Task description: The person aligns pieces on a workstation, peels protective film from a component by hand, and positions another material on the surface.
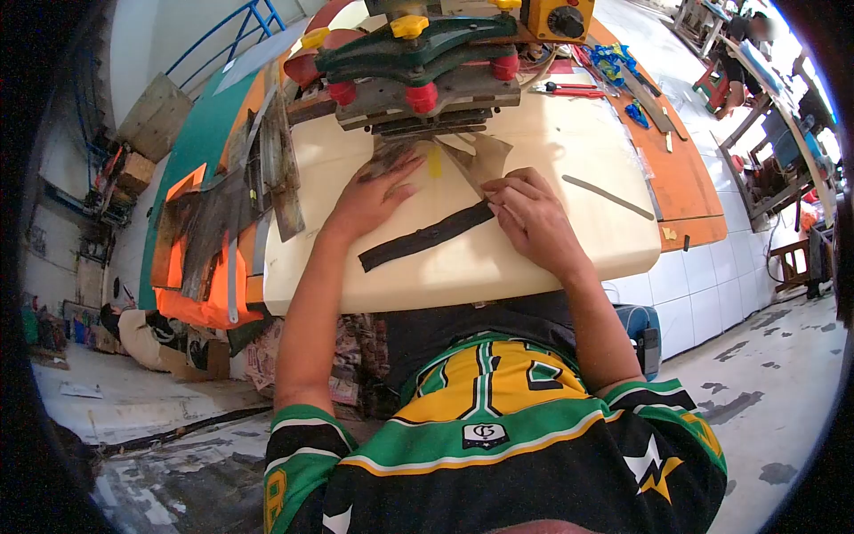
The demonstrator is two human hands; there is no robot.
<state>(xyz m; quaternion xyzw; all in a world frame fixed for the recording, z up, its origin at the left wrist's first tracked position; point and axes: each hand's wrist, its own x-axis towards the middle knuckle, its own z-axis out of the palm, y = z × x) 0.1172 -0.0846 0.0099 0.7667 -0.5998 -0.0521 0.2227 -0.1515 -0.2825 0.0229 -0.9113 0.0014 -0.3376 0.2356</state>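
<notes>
My left hand (pixel 372 198) lies flat on the cream work board (pixel 427 283), fingers stretched towards a dark plate (pixel 398 156) below the press. It holds nothing visible. A yellow mark (pixel 435 162) shows beside its fingertips. My right hand (pixel 535 221) is closed in a pinch at the right end of a black fabric strip (pixel 422 238), which slants across the board. The narrow tip of a brown sheet (pixel 487 157) also reaches these fingers. Which piece they grip is hidden.
A press with a green frame (pixel 418 58) and red knobs stands over the board's far side. A thin grey strip (pixel 608 197) lies right. Dark metal plates (pixel 209 227) are piled left. Red-handled pliers (pixel 569 90) lie at the back right. Another person (pixel 743 53) sits far right.
</notes>
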